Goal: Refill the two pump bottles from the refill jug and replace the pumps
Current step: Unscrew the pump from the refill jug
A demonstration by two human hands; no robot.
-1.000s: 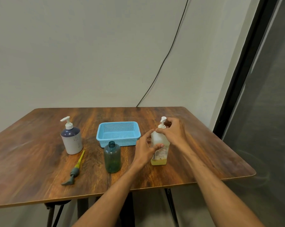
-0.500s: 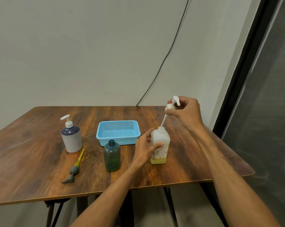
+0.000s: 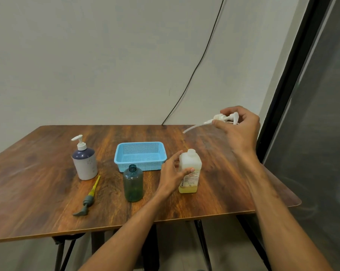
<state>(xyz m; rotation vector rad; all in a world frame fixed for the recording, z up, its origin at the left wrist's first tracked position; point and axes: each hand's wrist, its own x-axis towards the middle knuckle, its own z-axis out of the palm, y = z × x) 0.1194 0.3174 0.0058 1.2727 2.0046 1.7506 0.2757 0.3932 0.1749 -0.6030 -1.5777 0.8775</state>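
Observation:
A translucent square bottle (image 3: 192,163) with a little yellow liquid at its bottom stands uncapped on the wooden table (image 3: 34,182). My left hand (image 3: 171,173) holds it from the left side, thumb across its front. My right hand (image 3: 241,130) is raised up and to the right of it and pinches the white pump (image 3: 223,118), whose dip tube points left over the table. An open green bottle (image 3: 133,184) stands left of my left hand. Its grey pump with a yellow tube (image 3: 88,200) lies on the table.
A white and navy bottle (image 3: 85,163) with its pump on stands at the left. A blue mesh basket (image 3: 139,144) sits behind the green bottle. The table's right edge is close to a dark glass door frame (image 3: 288,90).
My right hand pulled the white pump out of the translucent bottle and carried it up and to the right. My left hand stayed on the bottle.

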